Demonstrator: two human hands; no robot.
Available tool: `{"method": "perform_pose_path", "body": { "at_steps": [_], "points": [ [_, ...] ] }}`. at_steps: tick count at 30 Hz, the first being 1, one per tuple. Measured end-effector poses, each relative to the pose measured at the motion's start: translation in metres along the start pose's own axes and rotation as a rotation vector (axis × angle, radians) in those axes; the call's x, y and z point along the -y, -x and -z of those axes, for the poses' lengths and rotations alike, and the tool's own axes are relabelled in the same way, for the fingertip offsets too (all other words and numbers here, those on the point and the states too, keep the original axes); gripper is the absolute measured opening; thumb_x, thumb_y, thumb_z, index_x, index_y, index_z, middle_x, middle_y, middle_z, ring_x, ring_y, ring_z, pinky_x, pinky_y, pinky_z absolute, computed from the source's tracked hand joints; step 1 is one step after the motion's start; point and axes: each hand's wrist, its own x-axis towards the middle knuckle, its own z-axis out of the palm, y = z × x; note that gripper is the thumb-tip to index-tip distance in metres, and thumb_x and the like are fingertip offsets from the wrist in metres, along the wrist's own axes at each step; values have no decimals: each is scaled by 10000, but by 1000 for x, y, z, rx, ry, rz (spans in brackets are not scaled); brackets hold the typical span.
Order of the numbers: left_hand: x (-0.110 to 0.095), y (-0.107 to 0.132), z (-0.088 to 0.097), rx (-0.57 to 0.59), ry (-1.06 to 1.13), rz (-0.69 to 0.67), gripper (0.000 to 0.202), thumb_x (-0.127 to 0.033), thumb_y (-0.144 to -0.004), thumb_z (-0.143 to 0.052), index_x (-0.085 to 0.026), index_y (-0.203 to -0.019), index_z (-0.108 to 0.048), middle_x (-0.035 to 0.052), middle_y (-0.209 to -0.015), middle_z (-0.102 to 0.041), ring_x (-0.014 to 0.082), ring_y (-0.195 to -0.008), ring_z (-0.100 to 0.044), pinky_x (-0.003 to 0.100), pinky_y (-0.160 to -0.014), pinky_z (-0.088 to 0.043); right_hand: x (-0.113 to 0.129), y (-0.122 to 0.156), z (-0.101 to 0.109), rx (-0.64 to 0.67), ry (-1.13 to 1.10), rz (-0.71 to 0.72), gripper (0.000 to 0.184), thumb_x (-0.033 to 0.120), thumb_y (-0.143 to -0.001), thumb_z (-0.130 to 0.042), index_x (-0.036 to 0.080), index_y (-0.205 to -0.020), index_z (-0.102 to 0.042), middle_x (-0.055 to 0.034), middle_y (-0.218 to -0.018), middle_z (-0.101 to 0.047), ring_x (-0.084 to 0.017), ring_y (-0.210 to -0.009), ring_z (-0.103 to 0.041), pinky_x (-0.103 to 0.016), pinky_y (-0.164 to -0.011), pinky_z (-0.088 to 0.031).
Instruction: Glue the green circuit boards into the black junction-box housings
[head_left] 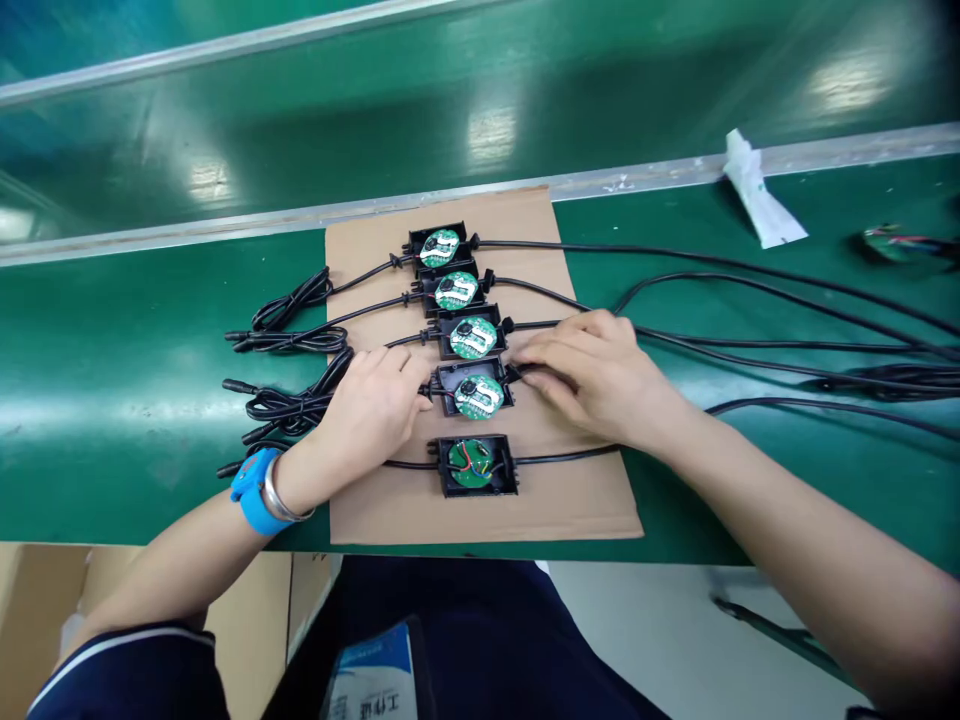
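Observation:
Several black plastic boxes stand in a column on a cardboard sheet (390,515), each with a round green circuit board in it. My hands are at both ends of the second box from the front (454,376), whose board (478,398) carries white patches and a dark part. My left hand (379,405) closes on the black cable at its left end, fingertips partly hidden. At its right end my right hand (592,370) pinches the other black cable beside the box. The nearest box (480,490) shows red, yellow and blue wires on its board (471,463).
Coiled black cables with plugs (289,405) lie left of the boxes. Long black cables (750,345) run right to a bundle (900,380). A white paper strip (761,200) leans on the metal ledge (637,175). Another wired board (896,243) sits far right on the green table (150,400).

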Motion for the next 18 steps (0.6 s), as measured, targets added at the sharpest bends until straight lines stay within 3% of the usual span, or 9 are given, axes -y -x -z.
{"method": "perform_pose_path", "body": {
  "at_steps": [3,7,11,14,18],
  "points": [
    [4,1,-2,-22,141,42,92,-156,-921,-598,-154,-1013,-607,56,-951,-700,202,-872,-662,330,-778,-529,-8,5,-2,47,-108,20,166,217,-968,-501,226,-959,-666,-60,-921,-723,-232,-910,-613,-401,-834,-449],
    [2,11,8,-38,280,73,112,-192,-970,-537,-178,-1034,-627,22,-971,-736,161,-844,-695,277,-738,-548,0,16,13,46,-223,135,202,159,-959,-450,218,-1004,-637,-59,-856,-694,-188,-775,-624,-318,-666,-486],
    [-3,11,13,-76,197,86,144,-258,-987,-522,-166,-1006,-631,33,-920,-743,181,-790,-709,287,-676,-552,9,15,30,119,-148,217,197,157,-959,-417,184,-960,-612,-59,-794,-649,-177,-695,-595,-304,-590,-464],
    [-7,6,14,-36,155,93,160,-271,-984,-519,-159,-966,-631,41,-871,-731,196,-763,-705,301,-654,-549,16,6,35,201,-123,278,213,121,-934,-393,187,-830,-567,-35,-718,-597,-162,-619,-550,-293,-541,-405],
    [-13,0,14,27,116,70,156,-258,-981,-513,-160,-937,-626,46,-833,-716,206,-771,-698,309,-653,-541,25,-8,37,290,-174,260,226,91,-895,-375,205,-754,-509,-19,-685,-576,-150,-589,-517,-291,-537,-335]
  ]
}}
